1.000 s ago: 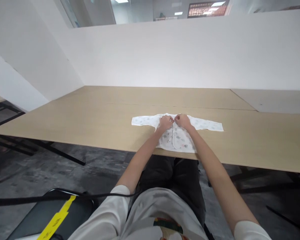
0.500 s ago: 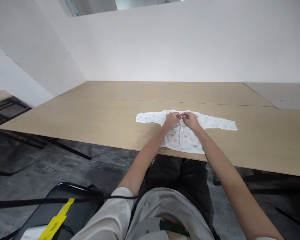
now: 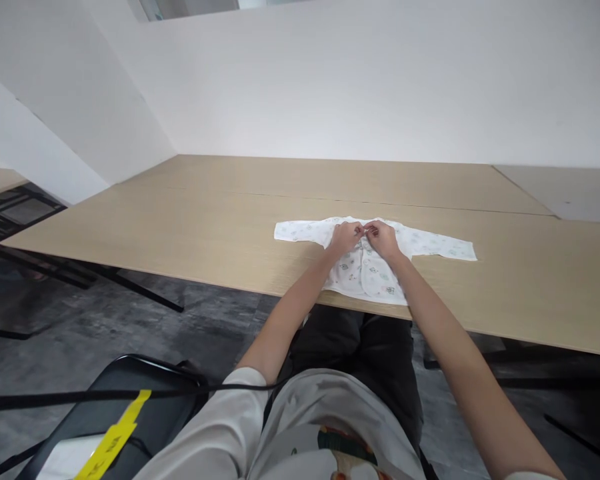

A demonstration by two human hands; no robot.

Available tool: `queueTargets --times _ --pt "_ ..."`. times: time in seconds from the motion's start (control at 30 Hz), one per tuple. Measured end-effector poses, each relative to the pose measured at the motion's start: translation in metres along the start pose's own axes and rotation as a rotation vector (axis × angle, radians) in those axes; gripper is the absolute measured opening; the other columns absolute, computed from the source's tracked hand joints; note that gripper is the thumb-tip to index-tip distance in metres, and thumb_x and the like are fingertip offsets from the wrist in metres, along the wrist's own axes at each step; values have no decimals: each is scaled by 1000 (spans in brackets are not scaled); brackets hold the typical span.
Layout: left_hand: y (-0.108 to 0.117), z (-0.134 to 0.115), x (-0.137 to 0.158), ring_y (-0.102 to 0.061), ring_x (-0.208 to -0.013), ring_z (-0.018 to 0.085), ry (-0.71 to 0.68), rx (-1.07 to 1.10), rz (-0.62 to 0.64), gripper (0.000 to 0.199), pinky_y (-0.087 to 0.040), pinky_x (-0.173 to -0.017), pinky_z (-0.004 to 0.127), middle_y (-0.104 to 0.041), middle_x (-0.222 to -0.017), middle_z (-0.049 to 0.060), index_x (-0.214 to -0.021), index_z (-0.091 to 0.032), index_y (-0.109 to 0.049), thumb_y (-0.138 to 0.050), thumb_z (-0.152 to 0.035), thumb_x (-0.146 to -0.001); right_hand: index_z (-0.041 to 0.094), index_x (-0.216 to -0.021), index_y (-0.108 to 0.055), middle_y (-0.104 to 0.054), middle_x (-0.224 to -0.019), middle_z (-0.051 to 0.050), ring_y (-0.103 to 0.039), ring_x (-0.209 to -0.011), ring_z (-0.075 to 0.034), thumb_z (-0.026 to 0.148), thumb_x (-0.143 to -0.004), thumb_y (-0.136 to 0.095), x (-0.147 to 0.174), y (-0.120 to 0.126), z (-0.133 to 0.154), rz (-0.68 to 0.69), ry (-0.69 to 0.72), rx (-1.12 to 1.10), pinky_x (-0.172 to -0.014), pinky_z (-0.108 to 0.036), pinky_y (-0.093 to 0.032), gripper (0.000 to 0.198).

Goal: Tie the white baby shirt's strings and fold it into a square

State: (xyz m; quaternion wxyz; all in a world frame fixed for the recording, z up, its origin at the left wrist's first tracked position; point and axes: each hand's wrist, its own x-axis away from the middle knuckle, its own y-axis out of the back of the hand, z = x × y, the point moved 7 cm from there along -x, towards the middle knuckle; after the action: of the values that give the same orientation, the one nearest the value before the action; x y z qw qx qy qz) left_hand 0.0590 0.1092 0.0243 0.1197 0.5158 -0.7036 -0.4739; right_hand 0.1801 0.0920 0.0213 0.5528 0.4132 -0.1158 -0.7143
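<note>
Head view: two hands at the neck of one baby shirt on the tabletop.

Count: one shirt [image 3: 367, 263], white with small prints, spread flat at the near edge of the tabletop [image 3: 180, 227], both sleeves out sideways. Left hand [image 3: 347, 238] and right hand [image 3: 381, 240] rest on it, fingertips pinched narrow on the cloth at the collar, nearly meeting. What they pinch is too small to make out. One black chair [image 3: 145, 417] with one yellow label, cut off at the lower left.

Wooden table [image 3: 190, 220], baby shirt [image 3: 375, 263] spread flat
</note>
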Motion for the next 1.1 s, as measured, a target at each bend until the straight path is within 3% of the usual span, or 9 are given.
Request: queueTargets --times 0.23,0.4,0.57,0.77,0.83,0.97,1.1 --pt "1 -1 -1 -61 -87 16 -18 16 17 22 -45 -87 29 -72 -94 3 -92 -20 -71 -51 -25 -86 16 -83 -65 -67 -77 -6 -61 -72 -18 12 -70 -51 0 0 -2 10 -11 36 -75 -31 -48 19" --pt "1 -7 0 -61 -87 17 -77 0 33 24 -44 -86 28 -71 -92 4 -91 -18 -71 -48 -27 -88 16 -85 -63 -68 -72 -4 -63 -70 -18 12 -67 -52 2 5 -9 -59 -200 -87 -75 -31 -50 21" --pt "-1 -9 0 -60 -96 17 -102 3 37 23 -43 -93 30 -70 -96 4 -90 -20 -71 -49 -29 -88 15 -93 -64 -67 -66 -2 -62 -60 -16 18 -67 -58 6 6 -12 -50 -396 -278 -65 -28 -51 27" --pt "9 -10 4 -59 -101 20 -34 -65 51 28 -42 -96 34 -69 -102 5 -96 -22 -72 -47 -32 -88 16 -88 -64 -64 -61 0 -59 -53 -13 22 -71 -59 6 23 -6 -51 -448 -203 -57 -24 -48 19" --pt "14 -7 9 -59 -100 22 38 -112 67 28 -42 -97 37 -70 -97 6 -95 -22 -74 -49 -33 -86 14 -79 -64 -63 -60 -2 -55 -49 -12 22 -72 -60 8 26 -3 39 -474 -177 -51 -23 -46 11" --pt "14 -7 21 -61 -90 21 89 -80 160 25 -39 -100 42 -70 -84 3 -90 -22 -74 -54 -35 -81 13 -67 -64 -58 -51 -1 -47 -42 -10 21 -70 -65 20 17 10 429 -474 -108 -44 -22 -39 8" --pt "11 -10 26 -61 -85 18 76 -32 196 23 -40 -98 40 -70 -84 2 -89 -21 -74 -56 -33 -80 13 -70 -67 -50 -42 3 -44 -42 -8 22 -70 -67 25 19 19 502 -414 -12 -45 -20 -36 9"
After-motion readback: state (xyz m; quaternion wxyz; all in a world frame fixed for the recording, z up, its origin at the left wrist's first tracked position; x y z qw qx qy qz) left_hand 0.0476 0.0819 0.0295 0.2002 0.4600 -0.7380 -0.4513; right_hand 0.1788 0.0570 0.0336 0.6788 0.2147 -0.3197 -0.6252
